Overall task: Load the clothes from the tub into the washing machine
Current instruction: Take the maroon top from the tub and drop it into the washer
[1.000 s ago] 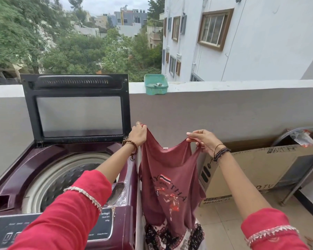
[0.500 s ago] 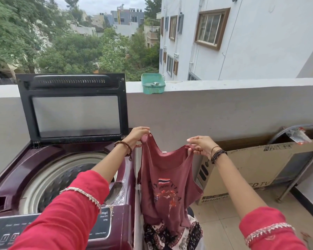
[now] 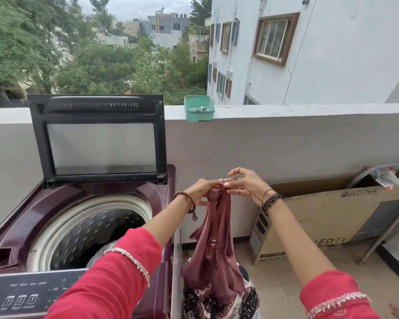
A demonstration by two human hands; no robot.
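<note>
A maroon top point(image 3: 214, 254) hangs folded lengthwise, its shoulders bunched together at the top. My left hand point(image 3: 200, 192) grips the bunched shoulders. My right hand point(image 3: 242, 184) pinches the same spot from the right, its other fingers spread. The top hangs just right of the maroon top-loading washing machine point(image 3: 148, 194), whose lid point(image 3: 97, 137) stands open. The drum point(image 3: 85, 233) shows some cloth low inside. Below the top lies patterned black and white laundry point(image 3: 217, 302); the tub under it is hidden.
A green plastic tray point(image 3: 199, 108) sits on the balcony parapet point(image 3: 286, 110). A flat cardboard TV box point(image 3: 320, 222) leans against the wall at right, with a metal stand point(image 3: 382, 236) beside it. Tiled floor point(image 3: 274, 279) lies to the right of the laundry.
My hands have come together, bringing the two shoulders of the spread maroon top into one bunch, so it now hangs folded and narrow. The view has tilted slightly down.
</note>
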